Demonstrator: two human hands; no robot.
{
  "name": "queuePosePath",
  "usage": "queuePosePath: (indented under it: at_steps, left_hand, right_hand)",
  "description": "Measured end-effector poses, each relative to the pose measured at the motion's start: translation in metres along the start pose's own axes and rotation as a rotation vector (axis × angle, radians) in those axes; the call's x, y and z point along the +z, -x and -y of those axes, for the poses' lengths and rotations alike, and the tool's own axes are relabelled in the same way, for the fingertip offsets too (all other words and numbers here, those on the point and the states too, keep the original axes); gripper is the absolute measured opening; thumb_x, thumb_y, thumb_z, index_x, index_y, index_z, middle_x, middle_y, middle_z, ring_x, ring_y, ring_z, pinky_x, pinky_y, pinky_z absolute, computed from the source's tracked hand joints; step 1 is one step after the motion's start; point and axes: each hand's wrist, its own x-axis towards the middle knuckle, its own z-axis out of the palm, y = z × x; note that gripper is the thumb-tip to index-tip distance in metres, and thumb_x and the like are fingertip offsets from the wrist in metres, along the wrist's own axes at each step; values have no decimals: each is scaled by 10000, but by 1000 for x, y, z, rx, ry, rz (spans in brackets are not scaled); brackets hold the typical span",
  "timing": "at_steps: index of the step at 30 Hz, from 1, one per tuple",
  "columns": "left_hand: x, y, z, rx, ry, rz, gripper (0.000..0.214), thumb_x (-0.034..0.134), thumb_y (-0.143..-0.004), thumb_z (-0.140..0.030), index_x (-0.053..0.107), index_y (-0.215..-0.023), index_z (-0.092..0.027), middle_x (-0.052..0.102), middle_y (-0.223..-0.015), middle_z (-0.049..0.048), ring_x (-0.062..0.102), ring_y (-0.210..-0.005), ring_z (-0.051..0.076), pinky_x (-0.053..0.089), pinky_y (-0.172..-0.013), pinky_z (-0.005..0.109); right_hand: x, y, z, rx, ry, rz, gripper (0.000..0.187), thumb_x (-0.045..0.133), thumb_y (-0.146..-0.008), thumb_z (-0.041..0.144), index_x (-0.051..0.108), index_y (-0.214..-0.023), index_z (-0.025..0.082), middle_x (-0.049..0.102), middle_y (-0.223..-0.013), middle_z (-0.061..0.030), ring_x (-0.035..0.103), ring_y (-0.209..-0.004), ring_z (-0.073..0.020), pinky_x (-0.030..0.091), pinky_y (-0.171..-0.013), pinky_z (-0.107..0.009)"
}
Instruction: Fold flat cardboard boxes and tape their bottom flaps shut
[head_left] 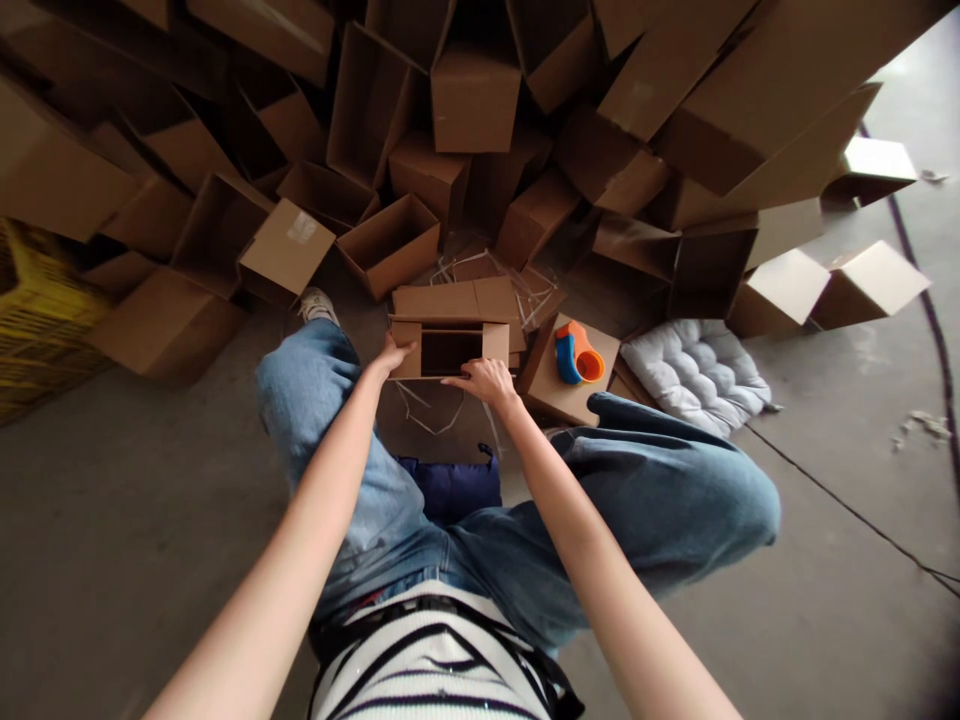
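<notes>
A small cardboard box (406, 362) sits in front of me between my legs. Its two short side flaps are folded inward, leaving a dark gap in the middle, and a long flap (457, 298) stands out on the far side. My left hand (394, 353) grips the box's left end, with a digit lying over the side flap. At the near right edge, my right hand (489, 382) holds the box, its fingers reaching left along the rim. An orange and blue tape dispenser (579, 354) rests on a closed carton (568, 398) to the right.
Many open cartons (476, 100) are heaped along the far side. A yellow crate (45, 310) stands at left. A grey tufted cushion (694, 375) lies at right, and a dark blue cushion (454, 488) is between my legs. White straps (442, 425) and a cable (840, 500) lie on the floor.
</notes>
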Motion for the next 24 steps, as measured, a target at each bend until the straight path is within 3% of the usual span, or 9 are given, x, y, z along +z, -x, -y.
queuePosePath:
  at_steps: [9, 17, 24]
  left_hand:
    - [2, 3, -4, 1, -30, 18, 923, 854, -774, -249, 314, -1520, -213, 544, -1500, 190, 510, -1416, 280, 367, -1181, 418]
    - [0, 8, -2, -9, -8, 13, 867, 821, -768, -138, 342, -1489, -179, 509, -1523, 191, 493, -1418, 263, 347, -1188, 378]
    - [0, 8, -1, -27, 15, 15, 843, 828, -766, -159, 359, -1467, -180, 509, -1512, 181, 475, -1427, 265, 349, -1171, 348]
  right_hand:
    - [-1, -5, -3, 9, 7, 7, 852, 228, -924, 855, 799, -943, 223, 795, -999, -120, 732, -990, -264, 431, -741, -296]
    - [1, -8, -1, 51, -11, 9, 880, 220, -906, 870, 829, -979, 239, 793, -949, -147, 742, -953, -282, 445, -729, -306]
    - [2, -8, -3, 0, -20, -17, 831, 277, -929, 835, 824, -971, 211, 766, -982, -153, 687, -1075, -274, 462, -768, -303]
